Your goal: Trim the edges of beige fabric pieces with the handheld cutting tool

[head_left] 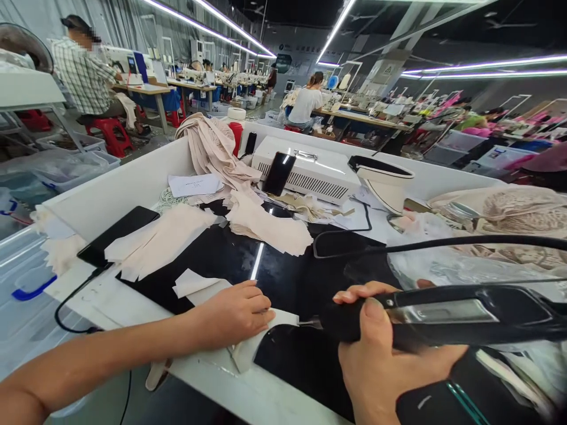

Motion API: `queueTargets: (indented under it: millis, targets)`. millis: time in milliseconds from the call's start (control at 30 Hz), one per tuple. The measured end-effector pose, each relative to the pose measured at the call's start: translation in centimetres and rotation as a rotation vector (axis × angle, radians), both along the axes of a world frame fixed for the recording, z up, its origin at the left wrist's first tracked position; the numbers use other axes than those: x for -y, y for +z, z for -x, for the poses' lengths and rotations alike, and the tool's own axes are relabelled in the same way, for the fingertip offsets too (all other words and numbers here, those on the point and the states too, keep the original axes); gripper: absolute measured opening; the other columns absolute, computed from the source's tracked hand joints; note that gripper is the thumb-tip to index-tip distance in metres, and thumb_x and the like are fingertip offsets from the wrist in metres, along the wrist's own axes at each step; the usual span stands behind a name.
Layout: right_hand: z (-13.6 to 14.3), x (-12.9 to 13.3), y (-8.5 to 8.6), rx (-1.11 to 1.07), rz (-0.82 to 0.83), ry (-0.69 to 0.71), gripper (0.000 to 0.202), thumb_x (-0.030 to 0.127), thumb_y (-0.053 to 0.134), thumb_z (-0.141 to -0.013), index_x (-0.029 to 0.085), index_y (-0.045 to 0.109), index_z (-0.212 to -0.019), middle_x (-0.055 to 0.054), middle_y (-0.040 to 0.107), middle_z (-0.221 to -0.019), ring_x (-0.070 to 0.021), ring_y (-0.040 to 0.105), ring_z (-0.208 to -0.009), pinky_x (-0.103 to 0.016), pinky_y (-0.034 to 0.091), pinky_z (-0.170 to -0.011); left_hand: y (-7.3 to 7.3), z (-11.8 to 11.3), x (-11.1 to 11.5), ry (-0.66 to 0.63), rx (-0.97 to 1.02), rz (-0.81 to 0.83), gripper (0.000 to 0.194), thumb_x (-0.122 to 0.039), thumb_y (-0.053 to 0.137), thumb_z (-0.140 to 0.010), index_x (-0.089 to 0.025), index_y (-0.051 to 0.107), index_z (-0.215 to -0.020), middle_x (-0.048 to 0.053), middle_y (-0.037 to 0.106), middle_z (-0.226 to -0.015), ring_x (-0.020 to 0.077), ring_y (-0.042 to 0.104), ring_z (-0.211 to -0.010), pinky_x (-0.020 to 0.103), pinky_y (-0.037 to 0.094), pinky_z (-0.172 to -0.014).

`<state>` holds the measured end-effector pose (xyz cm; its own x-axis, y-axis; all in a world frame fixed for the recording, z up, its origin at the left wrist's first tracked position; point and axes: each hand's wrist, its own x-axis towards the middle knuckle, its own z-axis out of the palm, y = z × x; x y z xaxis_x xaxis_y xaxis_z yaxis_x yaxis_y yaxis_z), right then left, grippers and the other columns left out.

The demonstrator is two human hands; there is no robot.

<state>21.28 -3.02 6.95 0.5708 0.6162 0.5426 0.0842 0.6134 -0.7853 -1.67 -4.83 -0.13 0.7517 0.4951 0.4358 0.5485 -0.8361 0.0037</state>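
Note:
My left hand [241, 311] lies on a pale cream fabric piece [283, 319] at the front edge of a glossy black board [283, 277], its fingers together and pressing down. My right hand [381, 348] is wrapped round a black handheld tool [443, 316], with a cable beyond it. The tool's thin metal tip meets the right end of the fabric, just right of my left fingers. Behind lie two fanned stacks of cream fabric pieces, one at the left [163, 236] and one in the middle [268, 224].
A white vented box [305, 171] with a phone [279, 173] leaning on it stands behind. A black tablet [117, 233] lies left. A cream round holder [383, 183], plastic bags and fabric are right. A black cable [465, 240] crosses there. Other people sit beyond.

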Motion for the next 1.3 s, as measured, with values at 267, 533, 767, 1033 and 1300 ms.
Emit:
queueTargets:
  millis: [267, 533, 767, 1033, 1300]
  targets:
    - [0.6, -0.6, 0.9, -0.020, -0.050, 0.031, 0.065, 0.046, 0.112, -0.087, 0.036, 0.070, -0.135, 0.009, 0.072, -0.088, -0.0209, 0.072, -0.065, -0.041, 0.071, -0.060, -1.0, -0.6, 0.1, -0.008, 0.067, -0.042, 0.011, -0.015, 0.074, -0.126, -0.018, 0.081, -0.118, 0.002, 0.077, -0.106, 0.0189, 0.076, -0.098, 0.042, 0.063, -0.131]
    - [1.6, -1.3, 0.2, 0.004, -0.049, 0.087, 0.064, 0.047, 0.110, -0.088, 0.036, 0.070, -0.137, 0.009, 0.074, -0.091, -0.0205, 0.072, -0.064, -0.040, 0.071, -0.059, -1.5, -1.0, -0.1, 0.002, 0.147, -0.107, 0.019, -0.017, 0.067, -0.130, -0.018, 0.081, -0.117, 0.001, 0.079, -0.103, 0.0180, 0.076, -0.093, 0.039, 0.066, -0.126]
    - [1.4, -1.1, 0.5, -0.002, -0.030, 0.077, 0.064, 0.042, 0.110, -0.088, 0.036, 0.069, -0.136, 0.008, 0.073, -0.090, -0.0202, 0.070, -0.064, -0.040, 0.071, -0.058, -1.4, -1.1, 0.0, -0.002, 0.149, -0.097, 0.021, -0.015, 0.065, -0.130, -0.019, 0.082, -0.117, 0.001, 0.082, -0.106, 0.0177, 0.076, -0.094, 0.040, 0.064, -0.128]
    - [0.1, -1.9, 0.4, -0.003, -0.070, 0.021, 0.067, 0.046, 0.108, -0.080, 0.032, 0.066, -0.131, 0.011, 0.070, -0.082, -0.0168, 0.064, -0.058, -0.034, 0.067, -0.051, -1.9, -1.1, -0.3, -0.021, 0.147, -0.101, 0.011, -0.016, 0.076, -0.125, -0.018, 0.082, -0.116, 0.002, 0.081, -0.107, 0.0185, 0.075, -0.093, 0.041, 0.064, -0.127]
    - [0.4, -0.9, 1.1, -0.036, -0.050, 0.054, 0.063, 0.041, 0.106, -0.080, 0.032, 0.070, -0.130, 0.010, 0.072, -0.080, -0.0181, 0.065, -0.059, -0.035, 0.066, -0.052, -1.4, -0.9, -0.1, -0.014, 0.125, -0.071, 0.009, -0.015, 0.077, -0.124, -0.019, 0.083, -0.118, 0.002, 0.081, -0.108, 0.0189, 0.076, -0.098, 0.039, 0.062, -0.129]
